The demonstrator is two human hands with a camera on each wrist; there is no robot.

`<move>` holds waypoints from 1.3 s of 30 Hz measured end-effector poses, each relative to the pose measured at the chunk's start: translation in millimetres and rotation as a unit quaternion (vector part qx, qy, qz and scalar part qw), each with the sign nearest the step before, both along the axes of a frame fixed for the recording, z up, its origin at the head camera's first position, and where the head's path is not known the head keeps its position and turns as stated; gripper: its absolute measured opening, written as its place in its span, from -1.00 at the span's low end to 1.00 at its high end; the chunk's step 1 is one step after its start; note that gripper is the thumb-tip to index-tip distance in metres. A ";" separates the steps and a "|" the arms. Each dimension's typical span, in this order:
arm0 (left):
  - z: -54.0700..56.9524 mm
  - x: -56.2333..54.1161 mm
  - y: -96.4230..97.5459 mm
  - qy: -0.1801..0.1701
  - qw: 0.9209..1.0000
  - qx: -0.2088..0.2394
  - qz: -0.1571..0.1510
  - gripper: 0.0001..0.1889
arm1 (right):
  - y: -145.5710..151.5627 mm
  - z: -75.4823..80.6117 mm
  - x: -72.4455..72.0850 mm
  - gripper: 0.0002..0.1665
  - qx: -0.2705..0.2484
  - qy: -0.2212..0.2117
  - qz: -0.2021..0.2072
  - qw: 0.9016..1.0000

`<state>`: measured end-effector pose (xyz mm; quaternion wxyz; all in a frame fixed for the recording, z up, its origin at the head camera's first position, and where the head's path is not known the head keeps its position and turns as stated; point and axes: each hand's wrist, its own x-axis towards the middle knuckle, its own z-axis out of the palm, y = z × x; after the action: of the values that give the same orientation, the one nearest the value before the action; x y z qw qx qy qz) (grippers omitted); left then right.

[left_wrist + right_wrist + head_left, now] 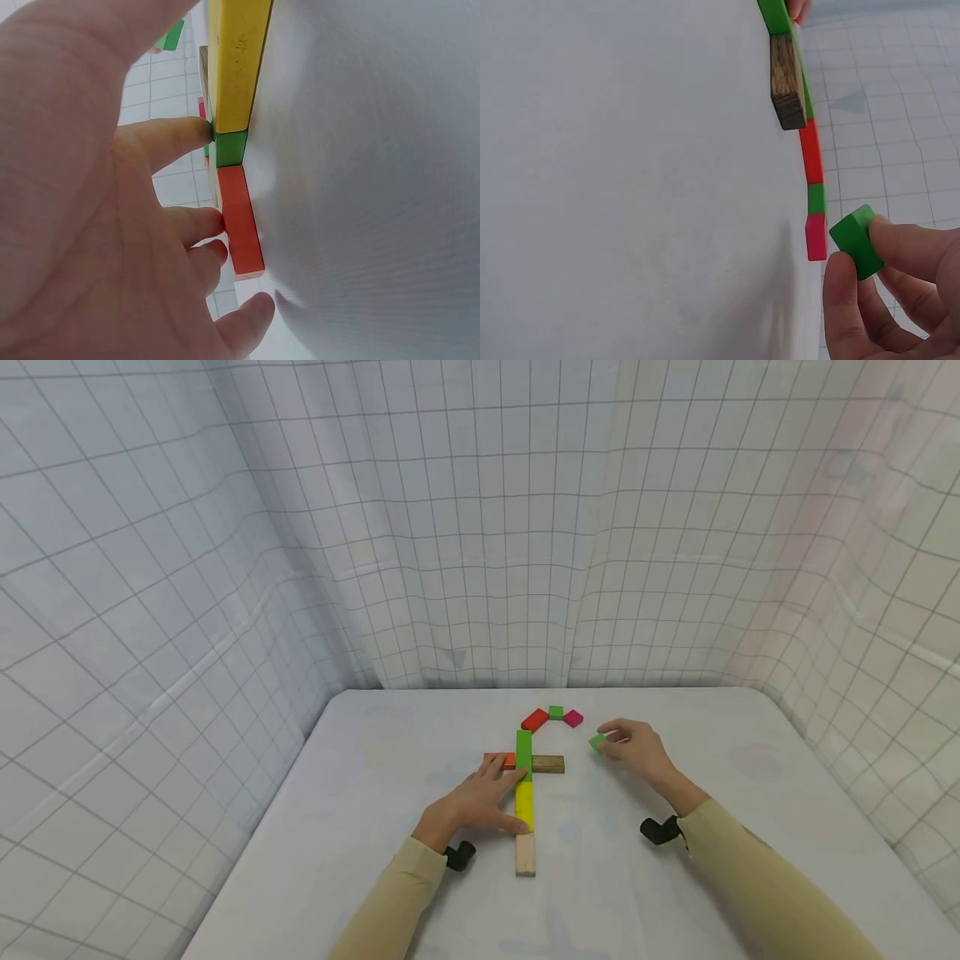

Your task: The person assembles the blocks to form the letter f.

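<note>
My right hand (637, 750) pinches a small green block (857, 238) between thumb and fingers, right of a pink block (573, 718). My left hand (480, 797) lies with spread fingers over a row of blocks, touching a yellow block (524, 806) and an orange-red block (240, 221). A long green block (523, 747) continues the row upward, with a dark wooden block (548, 764) at its right side. Below the yellow one lies a pale wooden block (526, 856). From the row's top, a red block (536, 720) and a green cube (556, 712) curve toward the pink one.
The blocks lie on a white table (360, 852). Behind and at both sides stand white grid-patterned curtains (495, 568). Black wrist devices (660, 831) sit at both cuffs.
</note>
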<state>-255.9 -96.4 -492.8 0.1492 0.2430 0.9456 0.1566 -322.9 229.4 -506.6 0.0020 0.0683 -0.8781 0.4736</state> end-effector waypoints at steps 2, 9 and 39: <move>0.5 -0.2 -0.3 -0.002 1.000 0.001 0.002 0.06 | -2.4 1.1 -4.0 -0.56 -0.005 -0.001 -0.002 1.000; -1.5 -1.5 -1.3 0.000 1.000 -0.003 0.005 0.06 | -12.6 4.2 -17.6 -0.56 -0.018 -0.006 -0.009 1.000; 1.4 2.3 -1.1 0.026 0.999 -0.024 -0.005 0.18 | -37.0 -13.9 -43.2 -0.59 -0.008 -0.036 -0.095 0.995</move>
<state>-253.6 -97.6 -491.4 0.1305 0.2479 0.9515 0.1270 -366.2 192.4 -520.5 0.0160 -0.0328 -0.8764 0.4801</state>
